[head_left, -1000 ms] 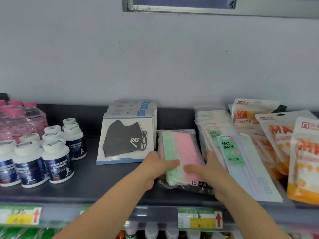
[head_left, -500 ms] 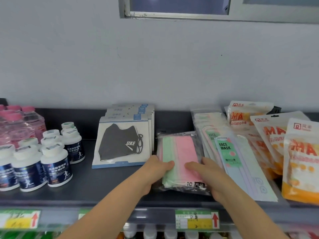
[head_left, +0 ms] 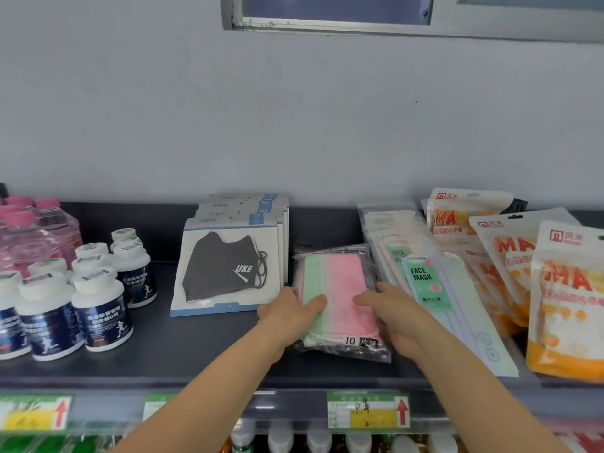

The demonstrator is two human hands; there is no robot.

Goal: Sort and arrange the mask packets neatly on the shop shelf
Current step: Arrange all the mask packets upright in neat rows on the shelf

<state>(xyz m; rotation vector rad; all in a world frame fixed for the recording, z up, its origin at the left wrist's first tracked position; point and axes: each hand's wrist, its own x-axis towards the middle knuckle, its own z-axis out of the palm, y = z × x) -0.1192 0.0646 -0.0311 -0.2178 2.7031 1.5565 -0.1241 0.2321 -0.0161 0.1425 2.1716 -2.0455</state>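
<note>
A clear packet of green and pink masks [head_left: 340, 282] lies flat on the dark shelf [head_left: 196, 351], on top of other such packets. My left hand [head_left: 289, 313] grips its left edge with the thumb on top. My right hand [head_left: 390, 308] holds its right edge the same way. To the left leans a row of white card packs with a black mask [head_left: 228, 266]. To the right lie overlapping FACE MASK packets [head_left: 434, 289], then orange and white pouches [head_left: 568, 299].
White-capped pill bottles [head_left: 98, 308] and pink-capped drink bottles [head_left: 36, 237] fill the shelf's left part. Price labels [head_left: 367, 410] run along the front rail. A grey wall rises behind; more bottles stand on the shelf below.
Both hands have stayed on the green and pink packet, which has shifted slightly back on the shelf. My view has dropped and moved a little to the right.
</note>
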